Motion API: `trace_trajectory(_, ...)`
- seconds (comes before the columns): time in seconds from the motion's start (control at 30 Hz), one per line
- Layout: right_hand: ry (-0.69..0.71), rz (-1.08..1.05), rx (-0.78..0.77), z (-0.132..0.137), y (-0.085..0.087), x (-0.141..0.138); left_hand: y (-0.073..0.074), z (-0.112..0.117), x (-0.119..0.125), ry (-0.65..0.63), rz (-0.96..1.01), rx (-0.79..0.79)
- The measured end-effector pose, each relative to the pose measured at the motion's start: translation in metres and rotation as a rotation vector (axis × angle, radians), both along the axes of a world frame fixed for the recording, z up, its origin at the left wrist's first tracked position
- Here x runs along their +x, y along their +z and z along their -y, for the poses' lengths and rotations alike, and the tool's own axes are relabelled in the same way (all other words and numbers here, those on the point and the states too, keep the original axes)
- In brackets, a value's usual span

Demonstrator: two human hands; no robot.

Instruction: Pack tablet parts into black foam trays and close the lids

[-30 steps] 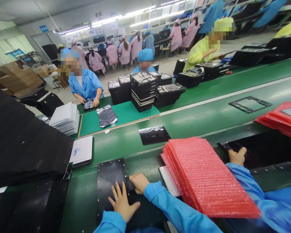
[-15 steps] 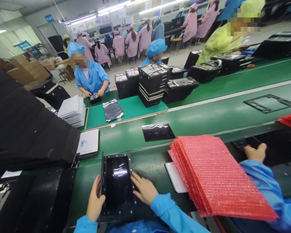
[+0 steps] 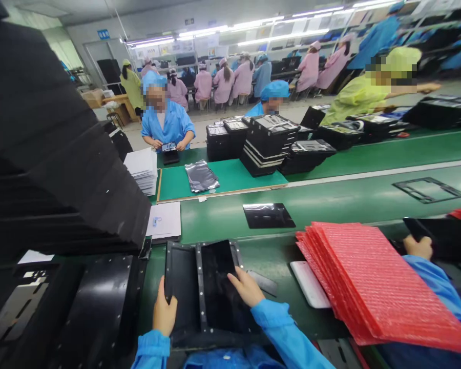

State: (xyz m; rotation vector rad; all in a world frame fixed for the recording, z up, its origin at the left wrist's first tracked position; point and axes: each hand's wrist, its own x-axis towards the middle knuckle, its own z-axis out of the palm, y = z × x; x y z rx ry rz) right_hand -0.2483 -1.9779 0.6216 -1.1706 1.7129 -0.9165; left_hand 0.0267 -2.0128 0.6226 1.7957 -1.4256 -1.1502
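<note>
A black hinged fixture (image 3: 200, 302) with metal studs along its border lies in front of me. Its lid (image 3: 181, 287) leans out to the left, and my left hand (image 3: 164, 311) grips that lid's outer edge, thumb inside. A glossy black glass panel (image 3: 219, 287) sits askew over the fixture's right half. My right hand (image 3: 249, 288) holds the panel by its right edge; the fingers underneath are hidden. Just beyond that hand, a dark flat bar (image 3: 264, 283) rests on the green bench.
Red bubble-wrap bags (image 3: 384, 282) are piled at right, partly over a white device (image 3: 310, 284). Another glass panel (image 3: 269, 215) lies on the conveyor (image 3: 341, 202). Tall black stacks (image 3: 72, 154) rise at left. A co-worker's hand (image 3: 418, 247) is at far right.
The lid has swung from nearly upright outward to the left. The glass panel, earlier flat within the fixture, is now askew with my right hand on its edge. The camera view has shifted left.
</note>
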Motion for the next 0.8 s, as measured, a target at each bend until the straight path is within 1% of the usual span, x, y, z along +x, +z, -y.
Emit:
trace_trajectory(0.03, 0.01, -0.003, -0.008, 0.0, 0.009, 0.006, 0.0, 0.002, 0.007, 0.023, 0.039, -0.003)
trace_trajectory(0.07, 0.035, 0.036, -0.013, -0.002, 0.016, 0.013, 0.001, 0.001, 0.011, 0.032, 0.015, 0.019)
trace_trajectory(0.1, 0.069, 0.119, -0.013, -0.005, 0.023, 0.021, 0.004, -0.001, 0.012, 0.021, -0.081, 0.071)
trace_trajectory(0.13, 0.104, 0.231, -0.006, -0.008, 0.027, 0.029, 0.01, -0.005, 0.012, -0.007, -0.239, 0.138)
trace_trajectory(0.2, 0.157, 0.455, 0.037, -0.014, 0.031, 0.041, 0.027, -0.011, 0.01, -0.087, -0.618, 0.248)
trace_trajectory(0.23, 0.16, 0.538, 0.068, -0.016, 0.03, 0.043, 0.037, -0.012, 0.01, -0.108, -0.77, 0.251)
trace_trajectory(0.27, 0.142, 0.592, 0.098, -0.017, 0.028, 0.044, 0.047, -0.012, 0.013, -0.107, -0.867, 0.22)
trace_trajectory(0.3, 0.112, 0.624, 0.122, -0.016, 0.026, 0.041, 0.057, -0.011, 0.018, -0.084, -0.904, 0.166)
trace_trajectory(0.33, 0.082, 0.646, 0.143, -0.013, 0.023, 0.038, 0.067, -0.011, 0.027, -0.045, -0.889, 0.104)
trace_trajectory(0.4, 0.02, 0.687, 0.174, -0.004, 0.017, 0.027, 0.086, -0.014, 0.053, 0.065, -0.753, -0.023)
trace_trajectory(0.47, -0.018, 0.716, 0.208, 0.004, 0.012, 0.015, 0.108, -0.025, 0.086, 0.23, -0.515, -0.161)
trace_trajectory(0.57, -0.028, 0.708, 0.251, 0.009, 0.002, -0.003, 0.146, -0.04, 0.142, 0.559, -0.036, -0.352)
trace_trajectory(0.6, -0.031, 0.695, 0.257, 0.01, -0.002, -0.008, 0.159, -0.041, 0.162, 0.65, 0.136, -0.396)
trace_trajectory(0.63, -0.032, 0.684, 0.263, 0.011, -0.007, -0.011, 0.172, -0.039, 0.182, 0.709, 0.299, -0.425)
trace_trajectory(0.7, -0.012, 0.673, 0.276, 0.013, -0.016, -0.013, 0.194, -0.026, 0.225, 0.725, 0.572, -0.432)
trace_trajectory(0.73, 0.011, 0.676, 0.283, 0.014, -0.018, -0.011, 0.202, -0.016, 0.246, 0.713, 0.681, -0.4)
trace_trajectory(0.8, 0.039, 0.679, 0.289, 0.016, -0.02, -0.001, 0.209, 0.008, 0.287, 0.701, 0.842, -0.274)
